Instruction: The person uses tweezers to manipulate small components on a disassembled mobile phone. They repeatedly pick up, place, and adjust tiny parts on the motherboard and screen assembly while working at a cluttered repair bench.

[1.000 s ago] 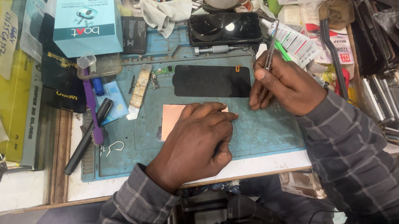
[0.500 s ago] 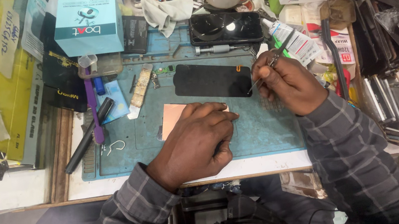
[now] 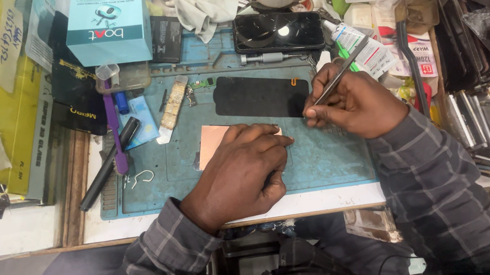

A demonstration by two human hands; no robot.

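While right hand (image 3: 357, 104) grips tweezers (image 3: 336, 76), left hand (image 3: 243, 171) presses copper sheet (image 3: 214, 144).

A single head-worn camera looks steeply down from above the seated person onto a cluttered workbench, facing away from the body toward the far edge of the bench. The view is close: the blue work mat (image 3: 321, 159) fills the centre, with both plaid-sleeved forearms entering from the bottom edge. The left hand (image 3: 243, 171) and right hand (image 3: 355, 103) sit near mid-frame. Stacked boxes crowd the left edge, tools the right. There is only this one view.
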